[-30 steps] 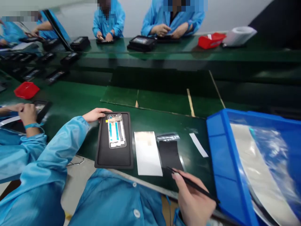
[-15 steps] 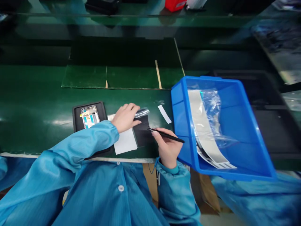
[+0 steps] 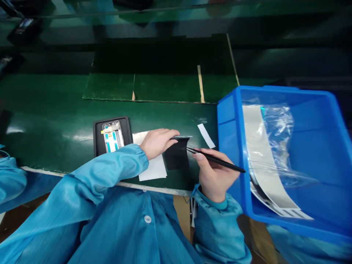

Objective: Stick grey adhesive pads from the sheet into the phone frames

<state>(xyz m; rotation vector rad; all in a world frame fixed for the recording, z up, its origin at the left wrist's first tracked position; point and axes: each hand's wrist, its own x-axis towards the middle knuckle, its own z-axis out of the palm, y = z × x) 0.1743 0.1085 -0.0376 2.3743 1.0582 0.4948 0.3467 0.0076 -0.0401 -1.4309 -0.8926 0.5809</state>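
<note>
Green bench (image 3: 46, 99) surface: we observe the left hand (image 3: 158, 143) open and flat, its fingertips at the top edge of the black sheet (image 3: 176, 157). We observe the right hand (image 3: 216, 172) closed, gripping tweezers (image 3: 217, 160), tips at the same sheet. Left of the white sheet (image 3: 154, 167), a phone frame (image 3: 113, 136) lies in a black tray (image 3: 97, 137); a blue bin (image 3: 228, 124) stands right.

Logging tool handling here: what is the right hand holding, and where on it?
The right hand holds black tweezers by the section nearer the tips, which point at the black strip.
</note>
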